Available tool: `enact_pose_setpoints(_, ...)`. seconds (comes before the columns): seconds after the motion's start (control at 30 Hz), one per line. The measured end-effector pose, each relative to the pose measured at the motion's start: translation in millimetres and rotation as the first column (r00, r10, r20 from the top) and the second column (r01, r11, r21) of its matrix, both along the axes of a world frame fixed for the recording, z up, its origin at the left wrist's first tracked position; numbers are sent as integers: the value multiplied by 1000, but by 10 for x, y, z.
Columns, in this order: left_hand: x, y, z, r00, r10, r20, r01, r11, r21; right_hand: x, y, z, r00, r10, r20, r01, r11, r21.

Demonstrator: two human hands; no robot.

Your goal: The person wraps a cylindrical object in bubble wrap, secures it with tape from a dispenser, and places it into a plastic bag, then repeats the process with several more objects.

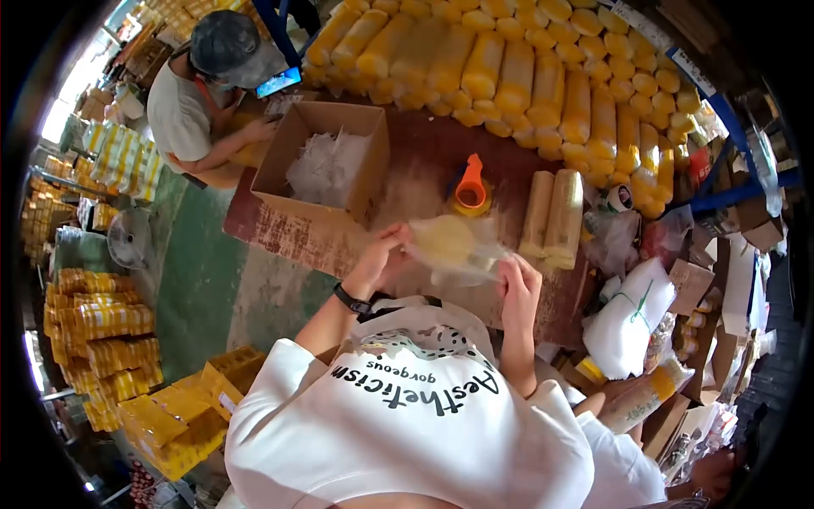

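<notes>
Between my two hands a clear plastic bag [482,259] is stretched over the table, with a round pale yellow piece [444,241] in or behind it; which, I cannot tell. My left hand [383,255] pinches the bag's left end, and a black watch sits on that wrist. The right end is pinched by my right hand [518,280]. Just beyond the bag, an orange scoop or funnel [471,188] stands on a yellow roll or container. An open cardboard box [373,174] holding crumpled white plastic [329,168] is to the left.
Long yellow packs [517,85] are stacked along the table's far side. Two wrapped rolls [563,212] lie at the right. A seated person [188,119] with a lit phone [278,81] is beyond the box. Beside the table's right end sits a white sack [626,327].
</notes>
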State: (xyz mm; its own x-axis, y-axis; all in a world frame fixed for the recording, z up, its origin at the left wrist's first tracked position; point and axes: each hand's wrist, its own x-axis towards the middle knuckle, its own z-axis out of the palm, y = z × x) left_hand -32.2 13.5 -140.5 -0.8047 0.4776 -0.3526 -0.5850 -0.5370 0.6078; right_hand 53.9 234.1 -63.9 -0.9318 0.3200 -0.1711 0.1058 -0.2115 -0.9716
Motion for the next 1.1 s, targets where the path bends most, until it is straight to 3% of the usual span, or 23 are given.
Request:
enact_pose_setpoints(0.03,4,-25,-50,1000,1,18,-1,1000,8,2,-67,124,999,32,-14,-31,997,65)
enact_pose_setpoints(0.07,1,-46,-123,999,0,33,0,1000,18,-19,-147,244,990,101,102,-116,982,150)
enact_pose_setpoints(0.17,-28,-327,-984,994,-107,4,107,993,-50,-311,-371,-334,966,223,133,-257,900,352)
enact_pose_setpoints(0.2,-1,-320,-1015,987,-57,150,82,982,-170,-400,-405,-646,946,293,138,-324,863,387)
enact_pose_setpoints(0.3,51,-603,-1704,980,59,188,54,836,-546,-424,-494,-1160,888,460,-15,-410,804,430)
enact_pose_setpoints(0.33,8,-701,-1783,987,63,148,33,818,-575,-365,-432,-1271,864,495,92,-486,772,409)
enact_pose_setpoints(0.43,-96,-870,-1830,998,38,50,6,734,-680,-220,-51,-1285,930,266,255,-353,843,406)
enact_pose_setpoints(0.5,-139,-883,-1696,1000,-15,6,14,635,-772,-185,432,-1956,998,62,9,-49,671,740)
enact_pose_setpoints(0.53,-161,-849,-1720,994,-63,-85,-36,557,-830,-192,608,-2087,1000,-7,-8,10,881,473)
enact_pose_setpoints(0.6,-224,-657,-1728,950,-186,-250,-161,395,-905,-307,858,-2183,975,-56,213,36,994,99)
enact_pose_setpoints(0.67,-297,-371,-1510,993,-92,-78,1,649,-761,-479,1039,-2254,802,27,596,-14,1000,-27)
enact_pose_setpoints(0.7,-375,-275,-1427,998,-65,17,60,758,-649,-534,1034,-2306,791,12,612,50,995,-83)
enact_pose_setpoints(0.77,-705,-354,-1976,981,-184,68,185,756,-628,-607,967,-2406,761,-9,648,175,966,-193)
enact_pose_setpoints(0.8,-802,-390,-2179,966,-242,91,245,748,-616,-654,968,-2393,744,-3,668,153,974,-166)
enact_pose_setpoints(0.9,-797,-206,-1575,987,-124,-104,51,848,-528,-777,1017,-2440,730,28,683,39,996,-83)
enact_pose_setpoints(0.97,-711,-216,-1384,989,-108,-101,50,885,-463,-826,1090,-2568,771,78,632,-92,996,-11)
enact_pose_setpoints(1.1,-602,-290,-1282,995,-46,-89,22,968,-250,-728,1178,-2640,851,134,508,11,962,-273)
